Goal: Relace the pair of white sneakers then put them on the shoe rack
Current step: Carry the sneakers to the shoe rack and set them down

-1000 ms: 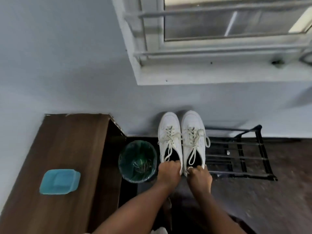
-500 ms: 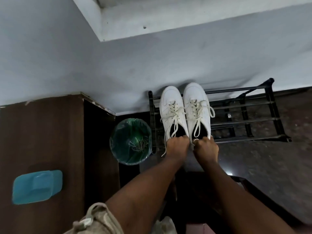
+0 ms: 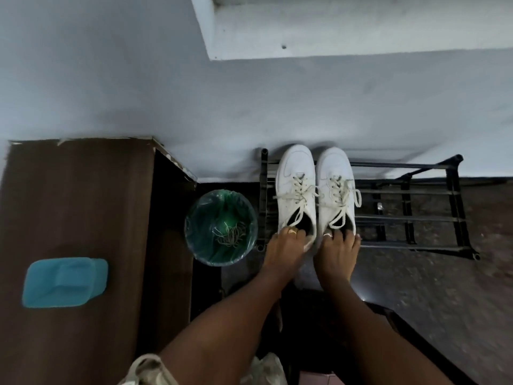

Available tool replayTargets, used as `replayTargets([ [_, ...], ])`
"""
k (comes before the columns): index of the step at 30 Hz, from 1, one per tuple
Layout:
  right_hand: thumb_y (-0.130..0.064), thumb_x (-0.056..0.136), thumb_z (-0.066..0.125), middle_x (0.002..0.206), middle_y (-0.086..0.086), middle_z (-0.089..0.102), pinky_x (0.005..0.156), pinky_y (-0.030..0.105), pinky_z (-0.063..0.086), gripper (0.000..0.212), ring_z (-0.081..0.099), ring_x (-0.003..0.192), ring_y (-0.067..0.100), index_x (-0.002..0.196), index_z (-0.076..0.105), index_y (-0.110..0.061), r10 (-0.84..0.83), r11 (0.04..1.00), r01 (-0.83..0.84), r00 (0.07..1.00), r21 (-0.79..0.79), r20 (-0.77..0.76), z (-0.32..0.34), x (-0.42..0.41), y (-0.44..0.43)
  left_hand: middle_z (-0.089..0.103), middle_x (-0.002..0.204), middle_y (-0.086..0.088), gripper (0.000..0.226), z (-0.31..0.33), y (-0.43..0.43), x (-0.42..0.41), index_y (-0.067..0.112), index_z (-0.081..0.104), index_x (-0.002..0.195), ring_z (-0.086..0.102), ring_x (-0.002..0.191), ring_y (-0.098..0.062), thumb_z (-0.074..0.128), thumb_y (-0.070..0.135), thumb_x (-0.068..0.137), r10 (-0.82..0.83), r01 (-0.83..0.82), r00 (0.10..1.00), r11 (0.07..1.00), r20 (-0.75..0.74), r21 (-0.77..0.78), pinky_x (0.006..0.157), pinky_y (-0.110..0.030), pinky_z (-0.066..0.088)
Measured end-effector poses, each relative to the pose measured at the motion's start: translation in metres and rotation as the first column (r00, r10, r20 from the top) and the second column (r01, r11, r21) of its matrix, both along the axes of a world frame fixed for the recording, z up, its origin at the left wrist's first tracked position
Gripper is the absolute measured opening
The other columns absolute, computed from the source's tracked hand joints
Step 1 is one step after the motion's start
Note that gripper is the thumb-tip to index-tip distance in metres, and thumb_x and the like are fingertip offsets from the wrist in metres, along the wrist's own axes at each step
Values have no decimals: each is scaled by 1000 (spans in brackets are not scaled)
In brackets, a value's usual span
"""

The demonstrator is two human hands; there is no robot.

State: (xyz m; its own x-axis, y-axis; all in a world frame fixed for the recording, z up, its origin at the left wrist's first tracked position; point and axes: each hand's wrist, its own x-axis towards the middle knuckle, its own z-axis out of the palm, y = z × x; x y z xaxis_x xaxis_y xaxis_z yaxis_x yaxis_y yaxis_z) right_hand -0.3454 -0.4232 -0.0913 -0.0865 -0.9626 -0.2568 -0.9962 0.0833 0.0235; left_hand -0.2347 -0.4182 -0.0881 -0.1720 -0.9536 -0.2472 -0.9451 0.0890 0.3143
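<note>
Both sneakers have come from above the rack's left edge a second ago to lie fully over its left end, toes at the wall and heels toward the person. The bin [image 3: 220, 227], just left of the rack, holds a tangle of laces. The left hand [image 3: 286, 245] grips the left sneaker [image 3: 295, 187] at the heel, with its fingers curled over the collar into the opening. The right hand [image 3: 337, 252] holds the right sneaker [image 3: 336, 184] the same way, fingers hooked over the heel rim. Both shoes are laced and lie touching side by side across the rack [image 3: 416, 218] bars.

Relacing looks done, and the step in hand is the placing. The next move probably calls for uncurling the fingers and drawing both hands back without dragging the heels off the front bar.
</note>
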Motion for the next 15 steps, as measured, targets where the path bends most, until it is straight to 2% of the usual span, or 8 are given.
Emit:
replayTargets([
  [2, -9, 75, 53, 94, 18, 63, 94, 51, 40, 24, 53, 95, 38, 94, 67, -2, -17, 998, 19, 999, -53, 39, 9, 27, 4, 66, 74, 5, 13, 7, 9, 16, 21, 68, 79, 65, 73, -9, 67, 27, 68, 49, -52, 998, 997, -47, -65, 53, -18, 50],
  [3, -11, 77, 48, 95, 19, 62, 91, 49, 40, 28, 52, 93, 37, 97, 65, -2, 0, 998, 6, 996, -67, 87, 16, 44, 5, 67, 80, 6, 17, 13, 13, 26, 21, 68, 85, 65, 78, -9, 59, 27, 72, 81, -87, 994, 992, -72, -89, 58, -18, 51],
  [6, -13, 75, 43, 75, 16, 61, 61, 39, 49, 25, 59, 68, 35, 83, 64, -2, 66, 998, -63, 963, -20, 262, 34, 105, 7, 66, 88, 6, 25, 28, 27, 68, 21, 63, 95, 63, 83, -11, 46, 25, 76, 263, -279, 958, 946, -116, -162, 75, -21, 51],
  [8, -9, 75, 52, 72, 14, 61, 49, 35, 49, 15, 62, 61, 35, 83, 63, -3, 162, 980, -192, 915, 47, 370, 40, 147, 12, 68, 94, 2, 28, 35, 41, 108, 18, 62, 103, 66, 88, -14, 52, 21, 77, 472, -494, 868, 853, -153, -171, 78, -24, 53],
  [10, -9, 81, 62, 88, 14, 63, 59, 37, 52, 18, 65, 78, 33, 97, 61, -3, 287, 928, -361, 845, 86, 450, 45, 192, 22, 69, 97, -5, 30, 42, 57, 153, 13, 64, 107, 67, 92, -20, 55, 16, 78, 667, -690, 723, 698, -176, -192, 78, -27, 55],
  [11, -17, 88, 58, 101, 14, 61, 70, 37, 52, 22, 63, 92, 32, 107, 58, -5, 311, 898, -421, 813, 129, 491, 49, 216, 28, 69, 101, -9, 31, 45, 67, 175, 10, 64, 110, 66, 96, -24, 54, 14, 81, 738, -759, 650, 619, -181, -203, 83, -31, 54],
  [13, -34, 97, 44, 116, 13, 58, 86, 37, 46, 35, 57, 110, 31, 119, 52, -8, 245, 857, -453, 777, 245, 580, 63, 265, 44, 64, 112, -16, 30, 59, 86, 214, 5, 60, 117, 59, 106, -33, 55, 10, 87, 854, -881, 469, 436, -223, -183, 92, -38, 47],
  [15, -41, 96, 43, 117, 16, 60, 89, 39, 45, 40, 56, 112, 34, 119, 50, -9, 136, 834, -438, 752, 335, 645, 76, 312, 63, 56, 122, -17, 33, 71, 107, 252, 5, 53, 125, 52, 116, -33, 49, 14, 94, 953, -989, 132, 109, -273, -97, 98, -39, 39],
])
